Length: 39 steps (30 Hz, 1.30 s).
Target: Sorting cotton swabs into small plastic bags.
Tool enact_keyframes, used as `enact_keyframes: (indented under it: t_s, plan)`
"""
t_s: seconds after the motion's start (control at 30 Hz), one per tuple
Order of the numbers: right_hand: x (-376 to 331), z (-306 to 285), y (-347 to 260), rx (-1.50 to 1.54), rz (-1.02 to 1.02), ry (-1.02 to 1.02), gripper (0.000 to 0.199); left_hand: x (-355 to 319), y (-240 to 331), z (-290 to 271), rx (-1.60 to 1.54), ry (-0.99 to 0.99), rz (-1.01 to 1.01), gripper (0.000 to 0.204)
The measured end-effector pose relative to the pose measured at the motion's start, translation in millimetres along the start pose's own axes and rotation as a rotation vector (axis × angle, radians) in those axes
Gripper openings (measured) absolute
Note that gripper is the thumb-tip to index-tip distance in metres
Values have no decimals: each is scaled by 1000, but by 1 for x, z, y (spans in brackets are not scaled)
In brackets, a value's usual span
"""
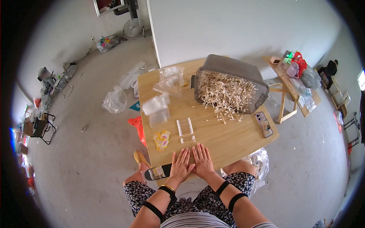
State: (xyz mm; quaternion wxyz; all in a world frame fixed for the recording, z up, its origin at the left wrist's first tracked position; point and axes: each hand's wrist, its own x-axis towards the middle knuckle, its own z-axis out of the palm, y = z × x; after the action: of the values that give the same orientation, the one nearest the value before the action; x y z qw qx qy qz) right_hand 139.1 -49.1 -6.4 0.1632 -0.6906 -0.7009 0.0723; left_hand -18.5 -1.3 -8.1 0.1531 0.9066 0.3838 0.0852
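My left hand (181, 166) and my right hand (203, 162) lie flat at the table's near edge, fingers stretched out and open. Thin sticks, seemingly cotton swabs (192, 156), show in the gap between them, partly hidden under the hands. Just beyond lies a neat row of cotton swabs (185, 127), with a smaller group of swabs (188, 139) below it. Small yellow-and-white labels (161, 140) are spread to the left. Beside my left hand, a clear packet of swabs (156, 173) rests on a black strip (167, 169) at the table corner.
A grey plastic bin (232, 62) lies tipped, loose swabs (226, 91) spilling onto the wooden table (228, 146). Clear plastic bags (156, 108) sit at the left, a phone (264, 124) at the right. A side table (283, 81) stands beyond; bags (115, 100) lie on the floor.
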Motion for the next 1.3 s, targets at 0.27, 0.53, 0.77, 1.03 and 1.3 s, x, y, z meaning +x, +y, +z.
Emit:
enact_keyframes:
  t_s: [0.27,0.53,0.77,1.03,1.3]
  plan:
    - [1,8,-5,-105,-9,-58,90,-26,-28,-18,-68,91,-177,76]
    - [-8,21,-50,-133,-70,-111,81,-114,-121,-16,-395,423,-810,78]
    - [-11,27,-86,-125,-99,-132,76,-119,-134,19,-751,624,-1017,53]
    - [-14,27,-87,-48,-111,-96,72,-100,-110,8,-609,696,-1068,48]
    - [-14,29,-96,-92,-121,-123,73,-102,-110,7,-633,743,-909,54]
